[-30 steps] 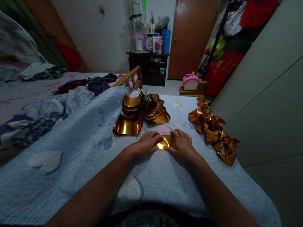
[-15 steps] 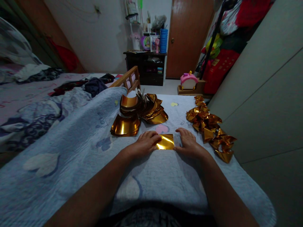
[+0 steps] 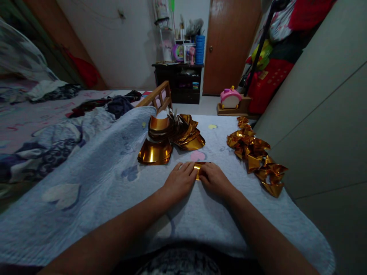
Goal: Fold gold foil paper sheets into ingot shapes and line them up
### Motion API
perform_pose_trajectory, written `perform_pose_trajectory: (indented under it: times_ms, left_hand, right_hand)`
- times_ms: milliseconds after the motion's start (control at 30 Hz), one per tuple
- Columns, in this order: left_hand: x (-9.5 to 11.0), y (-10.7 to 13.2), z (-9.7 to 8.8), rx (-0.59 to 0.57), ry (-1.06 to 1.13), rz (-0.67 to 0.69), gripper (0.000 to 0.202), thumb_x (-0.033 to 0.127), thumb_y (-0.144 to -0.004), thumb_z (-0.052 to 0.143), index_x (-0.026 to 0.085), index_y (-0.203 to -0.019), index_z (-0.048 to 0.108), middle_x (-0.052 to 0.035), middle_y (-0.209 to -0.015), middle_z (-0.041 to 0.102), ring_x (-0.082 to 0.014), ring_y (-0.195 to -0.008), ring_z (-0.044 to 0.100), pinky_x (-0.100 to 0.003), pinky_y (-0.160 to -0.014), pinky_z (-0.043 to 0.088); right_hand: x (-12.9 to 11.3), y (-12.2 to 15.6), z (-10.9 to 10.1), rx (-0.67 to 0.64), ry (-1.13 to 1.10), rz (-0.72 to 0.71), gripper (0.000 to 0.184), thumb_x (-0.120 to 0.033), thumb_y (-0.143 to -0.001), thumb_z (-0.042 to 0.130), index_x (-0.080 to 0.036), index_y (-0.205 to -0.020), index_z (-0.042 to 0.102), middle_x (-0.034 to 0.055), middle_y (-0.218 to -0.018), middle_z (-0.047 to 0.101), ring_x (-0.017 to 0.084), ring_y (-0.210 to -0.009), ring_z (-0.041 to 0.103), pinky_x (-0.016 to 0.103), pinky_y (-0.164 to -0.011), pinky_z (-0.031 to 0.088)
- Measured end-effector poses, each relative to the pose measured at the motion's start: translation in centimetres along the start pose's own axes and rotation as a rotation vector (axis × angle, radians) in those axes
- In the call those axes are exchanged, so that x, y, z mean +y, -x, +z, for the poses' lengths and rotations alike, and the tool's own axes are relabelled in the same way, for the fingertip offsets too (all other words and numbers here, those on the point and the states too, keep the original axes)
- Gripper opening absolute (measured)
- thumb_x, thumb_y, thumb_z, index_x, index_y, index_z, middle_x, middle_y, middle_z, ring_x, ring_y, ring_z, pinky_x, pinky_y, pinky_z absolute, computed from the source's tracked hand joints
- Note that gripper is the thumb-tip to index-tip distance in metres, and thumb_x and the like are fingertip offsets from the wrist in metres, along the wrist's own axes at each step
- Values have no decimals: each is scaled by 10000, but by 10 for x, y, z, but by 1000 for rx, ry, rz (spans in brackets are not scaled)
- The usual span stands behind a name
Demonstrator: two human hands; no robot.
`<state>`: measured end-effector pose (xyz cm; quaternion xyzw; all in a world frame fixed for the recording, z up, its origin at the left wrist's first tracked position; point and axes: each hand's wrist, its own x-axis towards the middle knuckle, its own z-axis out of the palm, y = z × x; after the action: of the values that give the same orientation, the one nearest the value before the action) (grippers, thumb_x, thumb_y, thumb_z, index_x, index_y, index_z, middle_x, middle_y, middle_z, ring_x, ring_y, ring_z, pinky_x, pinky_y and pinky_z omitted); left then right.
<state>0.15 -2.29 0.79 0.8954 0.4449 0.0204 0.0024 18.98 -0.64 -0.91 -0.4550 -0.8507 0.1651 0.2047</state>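
Where it shows, the foil sheet gleams (gold).

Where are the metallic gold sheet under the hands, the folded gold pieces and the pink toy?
Metallic gold sheet [image 3: 197, 168], head view: its exposed strip.
Folded gold pieces [image 3: 253, 163], head view: a piece mid-row.
Pink toy [image 3: 229, 101], head view: its pale front panel.

Dim overall | bright glare on gold sheet | soft shadows on blanket | edges stretched, soft
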Motion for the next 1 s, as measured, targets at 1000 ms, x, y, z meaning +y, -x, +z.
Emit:
perform_pose_trajectory:
  times_ms: [1000]
  left_hand:
    - [8, 51, 28, 236, 18, -46, 342, 227, -976, 473, 106, -1269, 602, -195, -1341, 647, -295, -1266, 613, -464, -1057, 540]
  right_hand:
    - [41, 19, -20, 23, 205, 261, 316, -336, -764, 717, -224, -1024, 575, 75, -1018, 587, 255, -916, 536, 331, -743, 377]
